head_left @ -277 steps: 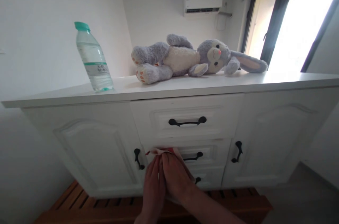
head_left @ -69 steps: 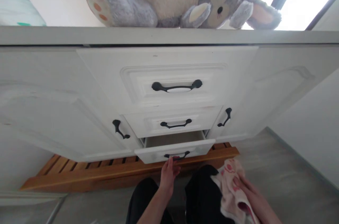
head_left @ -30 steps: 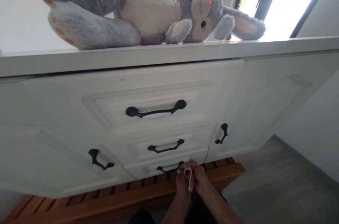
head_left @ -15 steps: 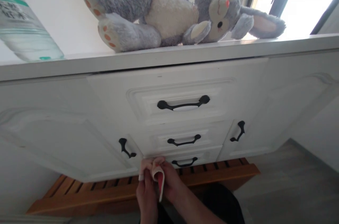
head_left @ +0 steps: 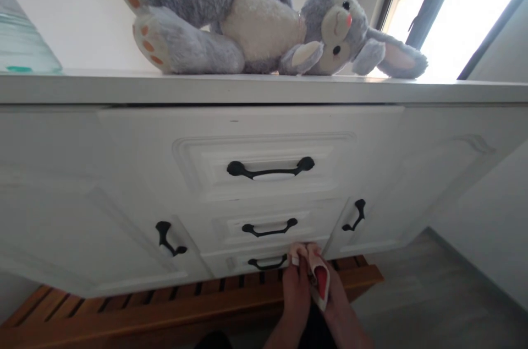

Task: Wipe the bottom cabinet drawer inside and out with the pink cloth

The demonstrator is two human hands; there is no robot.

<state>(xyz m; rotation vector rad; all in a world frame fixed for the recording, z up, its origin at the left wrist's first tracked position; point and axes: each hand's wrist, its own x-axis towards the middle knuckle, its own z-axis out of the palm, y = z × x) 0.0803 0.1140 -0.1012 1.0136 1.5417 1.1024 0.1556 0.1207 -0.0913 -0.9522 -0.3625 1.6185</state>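
White walls and a bright window frame a low white cabinet, seen from below its top edge. Under the cabinet runs a slatted wooden base, with grey floor off to the cabinet's right end.

On the cabinet top lies a grey and cream plush rabbit, stretched on its side with its feet toward the left end and one long ear pointing toward the window. At the far left end of the top stands a clear bottle, mostly cut off by the frame.

Down the cabinet's middle sit three drawers, all pushed in: the top drawer, the middle drawer and the bottom drawer, each with a black handle. A door with a black handle flanks the drawers on either side.

Both hands meet at the right end of the bottom drawer's front, just beside its handle. The left hand and right hand press a pink cloth with a red patch against the drawer front. The left fingers lie over the cloth's upper edge; the right hand grasps it from behind, with a fold hanging between the two hands.
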